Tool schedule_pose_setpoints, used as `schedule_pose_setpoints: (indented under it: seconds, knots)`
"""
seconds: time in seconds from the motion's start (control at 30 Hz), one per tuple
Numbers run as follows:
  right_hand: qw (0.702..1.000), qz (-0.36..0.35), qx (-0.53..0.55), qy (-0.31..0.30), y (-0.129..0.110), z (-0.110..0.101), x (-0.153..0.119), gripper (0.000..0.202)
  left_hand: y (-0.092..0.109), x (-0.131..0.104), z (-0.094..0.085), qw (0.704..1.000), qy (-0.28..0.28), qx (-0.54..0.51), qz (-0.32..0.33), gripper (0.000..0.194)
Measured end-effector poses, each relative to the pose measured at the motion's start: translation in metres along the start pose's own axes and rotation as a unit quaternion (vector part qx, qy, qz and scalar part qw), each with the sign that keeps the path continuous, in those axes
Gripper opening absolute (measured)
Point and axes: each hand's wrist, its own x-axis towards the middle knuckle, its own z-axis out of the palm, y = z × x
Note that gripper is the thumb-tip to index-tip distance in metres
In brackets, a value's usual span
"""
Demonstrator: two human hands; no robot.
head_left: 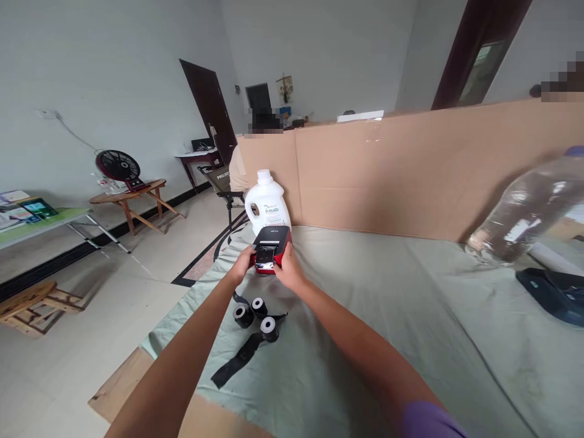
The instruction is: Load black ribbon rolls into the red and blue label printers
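A small label printer (272, 248), black on top with red sides, is gripped from both sides on the cloth-covered table. My left hand (243, 264) closes on its left side. On the other side my right hand (288, 265) holds its right edge, the thumb near the front. A shiny dark panel shows in the printer's front. Right behind it stands a white jug (269, 198) with a handle and cap. Nearer to me, three small rolls of black ribbon (269, 329) with white cores lie close together, one with a long loose tail.
A tall cardboard panel (347, 176) runs along the table's back. To the right are a large clear plastic bottle (524, 207), lying tilted, and a dark blue device (552, 295). A fan (117, 165) sits on a wooden stool at left. Part of a person shows behind the cardboard.
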Motion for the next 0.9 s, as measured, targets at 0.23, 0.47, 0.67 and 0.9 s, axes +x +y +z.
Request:
schedule_pose_setpoints:
  seconds: [0.23, 0.47, 0.67, 0.9]
  knots:
    - [1.000, 0.026, 0.006, -0.006, 0.022, -0.075, -0.062, 0.077, 0.033, -0.036, 0.007, 0.972, 0.179, 0.012, 0.149, 0.049]
    - [0.946, 0.126, -0.224, 0.198, 0.120, -0.308, -0.215, 0.040, -0.005, -0.183, 0.152, 0.862, -0.196, 0.300, 0.359, 0.046]
    - [0.753, 0.324, -0.403, 0.408, 0.153, -0.481, -0.291, 0.075, -0.042, -0.262, 0.257, 0.686, -0.441, 0.451, 0.362, 0.063]
    - [0.775, 0.471, -0.338, 0.252, 0.183, -0.497, -0.300, 0.089, -0.043, -0.270, 0.250, 0.655, -0.460, 0.477, 0.364, 0.061]
